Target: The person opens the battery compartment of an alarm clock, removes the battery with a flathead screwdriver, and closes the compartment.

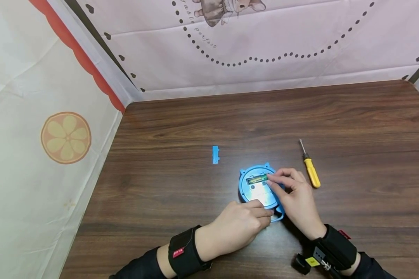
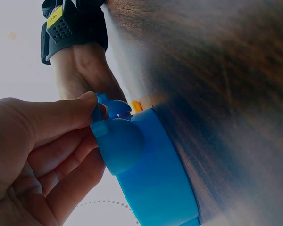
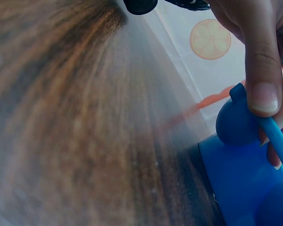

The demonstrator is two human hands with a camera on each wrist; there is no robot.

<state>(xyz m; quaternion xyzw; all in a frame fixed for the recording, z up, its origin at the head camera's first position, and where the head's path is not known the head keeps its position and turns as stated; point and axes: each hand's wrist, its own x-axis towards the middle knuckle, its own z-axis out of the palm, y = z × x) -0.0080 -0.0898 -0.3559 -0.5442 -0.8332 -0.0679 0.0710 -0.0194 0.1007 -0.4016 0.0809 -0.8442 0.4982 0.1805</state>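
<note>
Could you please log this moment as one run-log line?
left hand: grips blue device near edge | right hand: pinches battery in open compartment | cover, screwdriver: on table, apart

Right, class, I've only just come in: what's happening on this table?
A person works on a round blue toy lying back-up on the wooden table. The left hand grips its near edge, while the right hand pinches at a battery in the open compartment. A small blue cover and a yellow screwdriver lie nearby, untouched.
</note>
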